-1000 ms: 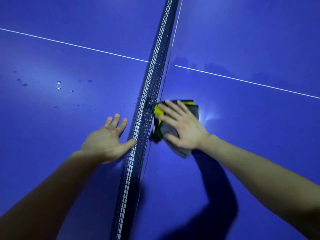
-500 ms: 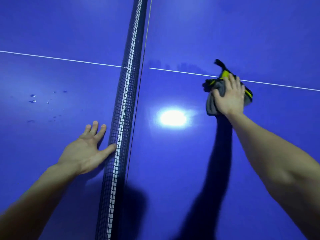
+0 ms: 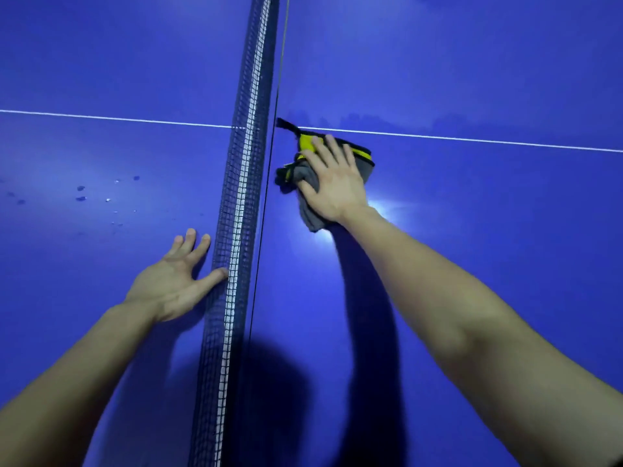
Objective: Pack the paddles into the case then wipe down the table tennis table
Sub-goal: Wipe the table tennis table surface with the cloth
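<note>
Cloth (image 3: 310,214) flat under right grip (image 3: 332,187)

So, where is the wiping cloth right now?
In the head view, the cloth lies on the table, right of the net, just below the white line, under the right hand.

Blue table tennis table (image 3: 472,247), water droplets (image 3: 81,193) left of net (image 3: 236,214) — crumpled grey-and-yellow cloth (image 3: 312,217) lying right of net, just beside it.
</note>
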